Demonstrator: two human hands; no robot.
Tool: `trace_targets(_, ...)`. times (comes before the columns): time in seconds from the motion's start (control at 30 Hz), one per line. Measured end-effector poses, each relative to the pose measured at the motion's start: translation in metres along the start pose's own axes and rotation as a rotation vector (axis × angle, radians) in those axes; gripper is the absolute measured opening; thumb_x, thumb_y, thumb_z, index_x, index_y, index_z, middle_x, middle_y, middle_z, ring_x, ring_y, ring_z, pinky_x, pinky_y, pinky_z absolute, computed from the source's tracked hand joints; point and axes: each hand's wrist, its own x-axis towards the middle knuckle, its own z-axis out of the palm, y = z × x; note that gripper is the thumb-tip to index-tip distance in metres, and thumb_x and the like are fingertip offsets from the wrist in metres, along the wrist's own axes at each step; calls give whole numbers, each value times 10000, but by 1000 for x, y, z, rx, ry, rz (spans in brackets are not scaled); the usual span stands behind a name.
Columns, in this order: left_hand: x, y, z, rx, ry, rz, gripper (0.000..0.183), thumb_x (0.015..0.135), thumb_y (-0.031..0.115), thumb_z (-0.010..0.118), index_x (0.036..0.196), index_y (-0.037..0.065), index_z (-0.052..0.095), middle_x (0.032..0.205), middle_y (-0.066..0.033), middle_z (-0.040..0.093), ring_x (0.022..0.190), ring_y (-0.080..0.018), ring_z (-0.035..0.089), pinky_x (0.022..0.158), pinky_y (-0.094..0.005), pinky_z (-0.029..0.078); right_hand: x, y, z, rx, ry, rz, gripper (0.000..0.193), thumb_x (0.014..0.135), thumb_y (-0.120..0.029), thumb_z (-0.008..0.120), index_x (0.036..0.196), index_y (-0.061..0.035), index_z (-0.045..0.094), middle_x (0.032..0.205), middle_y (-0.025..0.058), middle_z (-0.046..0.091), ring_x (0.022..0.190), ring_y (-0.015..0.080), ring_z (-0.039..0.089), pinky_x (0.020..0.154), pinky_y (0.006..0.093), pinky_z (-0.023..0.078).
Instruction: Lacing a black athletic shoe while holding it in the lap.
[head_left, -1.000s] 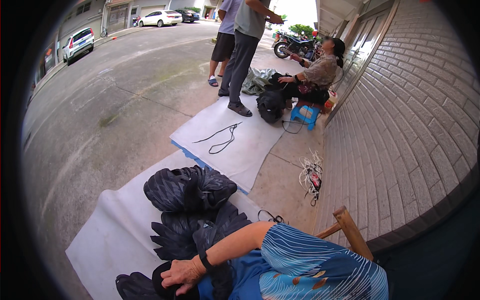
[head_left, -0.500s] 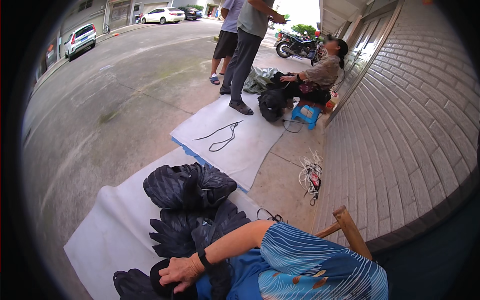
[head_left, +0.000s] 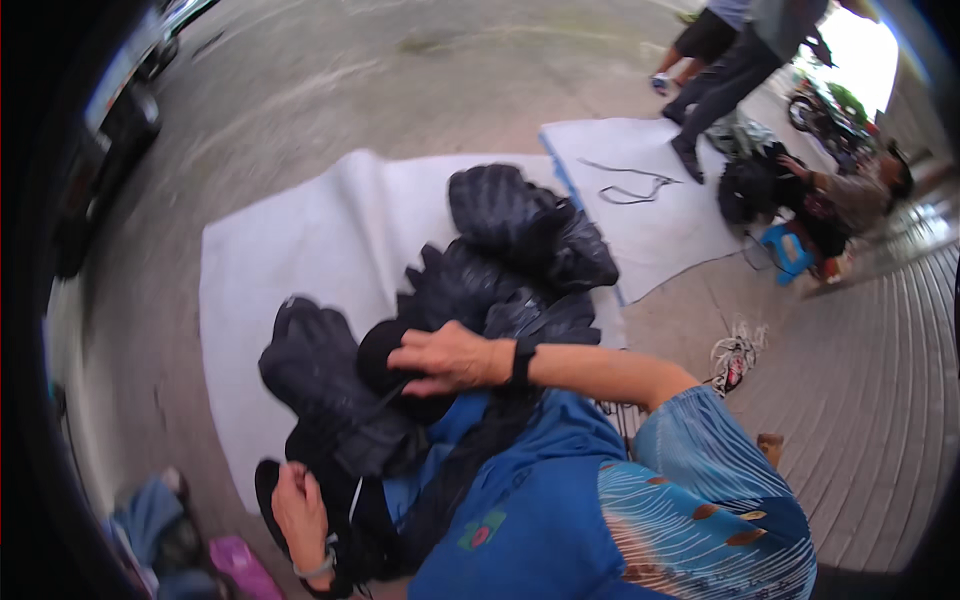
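Note:
Bundles of black, padded-looking pieces (head_left: 505, 225) lie heaped before me; their kind is unclear. My right hand (head_left: 445, 360) is closed, fingers bent over the edge of a round black fabric piece (head_left: 378, 352) at my lap. Beside it, to the left, lies a stack of long black rounded pieces (head_left: 315, 365). Down at the lower left, my left hand (head_left: 300, 512) curls closed on the edge of another dark piece (head_left: 267, 490). A thin white cord or strip (head_left: 355, 500) shows near it. The picture is somewhat blurred.
White sheets (head_left: 265, 270) cover the concrete floor, one with a loose black cord (head_left: 640, 190). At the far right a person (head_left: 850, 195) sits near a blue stool (head_left: 788, 252), and two people stand. White cords (head_left: 738, 350) lie near the wall. A pink item (head_left: 243, 568) is lower left.
The view has swung left and down, so the scene sits further right. My left hand has come into view at the lower left. My right hand stays on the round black piece.

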Motion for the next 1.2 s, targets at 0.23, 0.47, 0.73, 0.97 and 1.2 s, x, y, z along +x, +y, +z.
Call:
trace_targets(0.23,-32,-5,-7,-111,340,-112,136,878,109,655,954,2,620,862,-142,599,786,-314,608,737,-383,474,3,-3,-30,-46,6,77,255,822,-172,734,1049,-103,641,842,95,577,665,293,616,579,355,508)
trace_targets(0.47,-39,30,21,-412,322,123,75,937,53,593,976,6,637,818,-85,600,671,-156,585,621,-277,466,25,-40,-25,90,-93,48,113,870,-135,673,948,-60,641,786,106,624,673,306,640,574,373,510)
trace_targets(0.73,-38,33,43,-645,256,0,301,987,89,539,1280,19,534,879,-85,709,782,-131,655,739,-258,510,28,-50,2,13,-228,75,218,901,-211,630,1060,-66,596,859,138,670,757,347,659,630,432,526)
trace_targets(0.97,-23,33,40,-709,257,-24,222,997,91,516,1195,9,573,773,-24,620,715,-74,547,685,-227,454,27,-43,-7,-70,-245,51,117,872,-117,652,955,-36,635,824,139,629,727,358,633,629,405,515)
trace_targets(1.2,-4,40,49,-604,368,36,103,909,54,624,1001,12,642,814,-80,652,718,-158,633,669,-295,507,47,-44,-21,-53,-87,98,228,874,-203,655,1065,-80,633,853,134,666,729,346,654,643,406,530)
